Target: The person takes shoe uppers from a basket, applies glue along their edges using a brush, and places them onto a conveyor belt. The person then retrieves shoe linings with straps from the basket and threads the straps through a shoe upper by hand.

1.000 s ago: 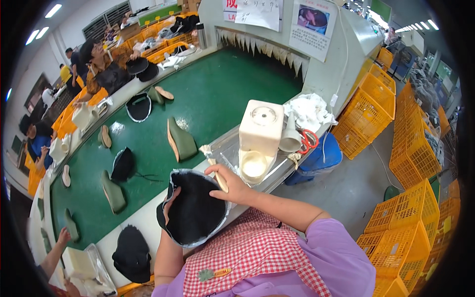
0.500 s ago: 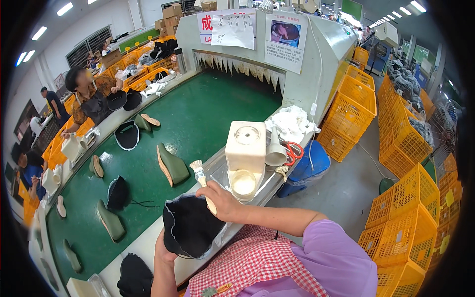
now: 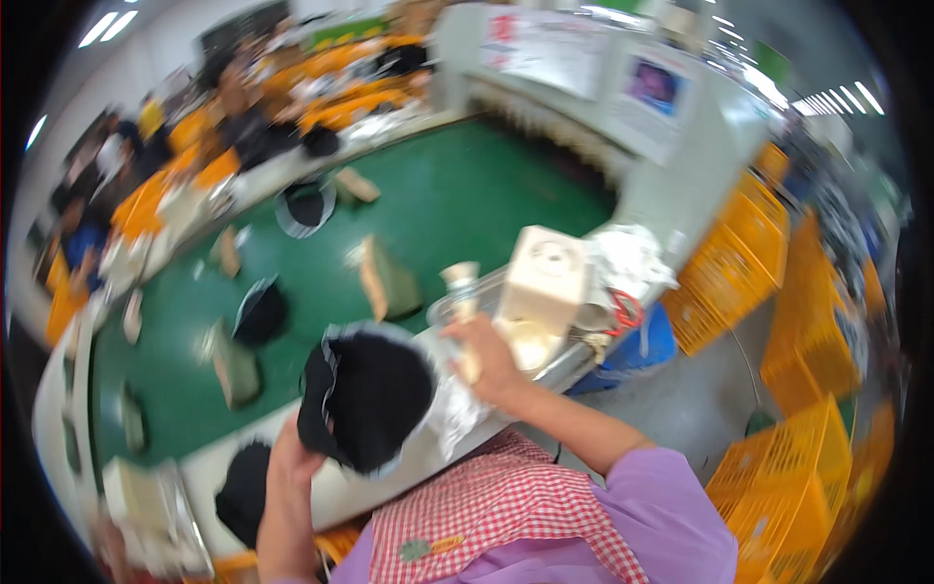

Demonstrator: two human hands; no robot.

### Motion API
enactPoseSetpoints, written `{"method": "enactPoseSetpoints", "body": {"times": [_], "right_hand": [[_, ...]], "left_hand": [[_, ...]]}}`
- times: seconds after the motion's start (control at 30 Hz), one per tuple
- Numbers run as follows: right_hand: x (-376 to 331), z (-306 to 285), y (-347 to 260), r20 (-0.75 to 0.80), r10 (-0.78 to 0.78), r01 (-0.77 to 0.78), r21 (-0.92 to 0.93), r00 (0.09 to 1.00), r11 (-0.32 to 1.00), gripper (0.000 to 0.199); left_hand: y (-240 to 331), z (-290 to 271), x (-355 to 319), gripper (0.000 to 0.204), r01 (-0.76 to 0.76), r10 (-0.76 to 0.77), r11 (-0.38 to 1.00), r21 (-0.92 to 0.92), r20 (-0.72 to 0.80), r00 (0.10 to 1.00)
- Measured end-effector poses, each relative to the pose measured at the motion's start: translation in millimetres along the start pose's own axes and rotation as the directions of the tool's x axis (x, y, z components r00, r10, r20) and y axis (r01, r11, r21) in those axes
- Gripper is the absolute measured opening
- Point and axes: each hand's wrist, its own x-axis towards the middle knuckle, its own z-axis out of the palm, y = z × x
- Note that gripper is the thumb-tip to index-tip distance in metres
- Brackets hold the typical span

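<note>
A black fabric shoe upper (image 3: 384,399) with a pale edge is gripped at its left side by my left hand (image 3: 295,453). Its open mouth faces up, and some of my fingers are hidden behind the cloth. To its right, my right hand (image 3: 491,362) is closed around the handle of a brush (image 3: 461,280), bristles pointing up and away from me. The brush is apart from the upper. Just beyond that hand stands a cream dispenser (image 3: 547,275) with a round cup (image 3: 531,343) of pale stuff at its foot. Motion blurs the picture.
A green conveyor belt (image 3: 321,268) carries green shoe lasts (image 3: 391,282) and black uppers (image 3: 261,311). Another black upper (image 3: 243,492) lies by my left forearm. Red-handled scissors (image 3: 626,310) and white cloth (image 3: 628,258) lie past the dispenser. Yellow crates (image 3: 725,263) stand right; people sit across the belt.
My right hand has drawn away from the upper with the brush, toward the dispenser. My left hand has tipped the upper a little. The whole view has swung, shifting the scene right.
</note>
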Motion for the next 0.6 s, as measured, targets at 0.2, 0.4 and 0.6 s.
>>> {"method": "enactPoseSetpoints", "body": {"times": [0.2,0.4,0.6], "right_hand": [[-15.8,-30.5,22.1,-0.064,0.075,-0.082,-0.106,0.995,0.991,0.032],[-20.7,-28.2,17.3,0.004,0.131,-0.13,-0.081,0.991,0.988,0.03],[-31.9,-24.6,7.9,0.012,0.139,-0.137,-0.082,0.99,0.987,0.029]], "left_hand": [[78.2,-2.0,10.5,0.02,-0.284,0.279,0.959,-0.02,-0.133,0.951],[178.7,-84.6,-5.9,0.03,-0.507,0.482,0.862,0.005,-0.318,0.816],[265.6,-193.3,-7.2,0.03,-0.71,0.645,0.704,0.013,-0.431,0.631]]}}
